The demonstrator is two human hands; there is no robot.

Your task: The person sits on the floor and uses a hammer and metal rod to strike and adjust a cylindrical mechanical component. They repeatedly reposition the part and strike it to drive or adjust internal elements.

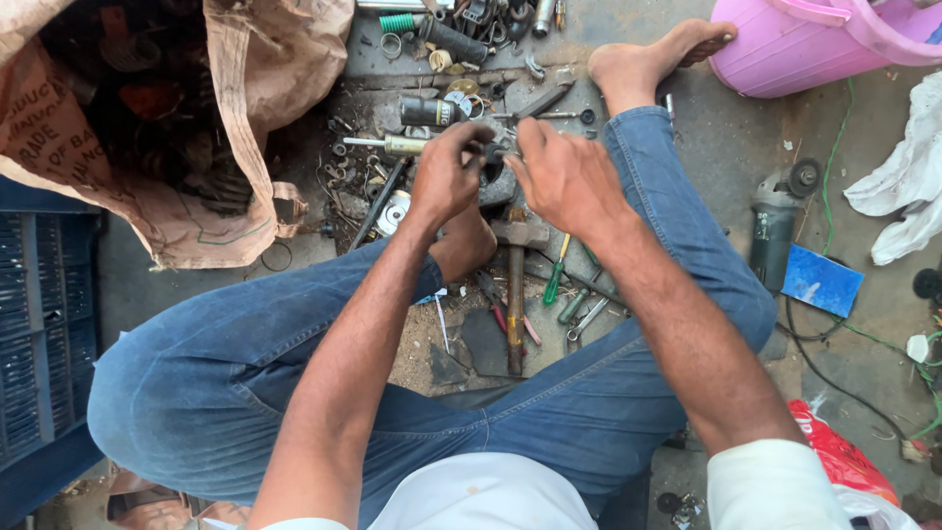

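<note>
A: Figure, head view. My left hand and right hand meet over a small dark metal part, held low above the bare concrete floor, between my crossed legs in blue jeans. The left fingers curl shut round the part's near end; the right fingers press together on its other side. What the part is, I cannot tell; the hands hide most of it.

B: Which step is shown?

A: In my judgement, fitting or loosening by hand: both grips are closed and opposed, as for twisting. The next move would call for steady counter-pressure from the left hand while the right turns.

B: And the surround?

A: Below the hands lies a wooden-handled hammer, with a green-handled screwdriver just beside it, among scattered nuts, rings and small tools. A torn brown paper sack of scrap metal fills the floor's far left corner; a pink plastic bucket stands at the far right corner. Near the right edge sit a grey angle grinder and a blue card.
</note>
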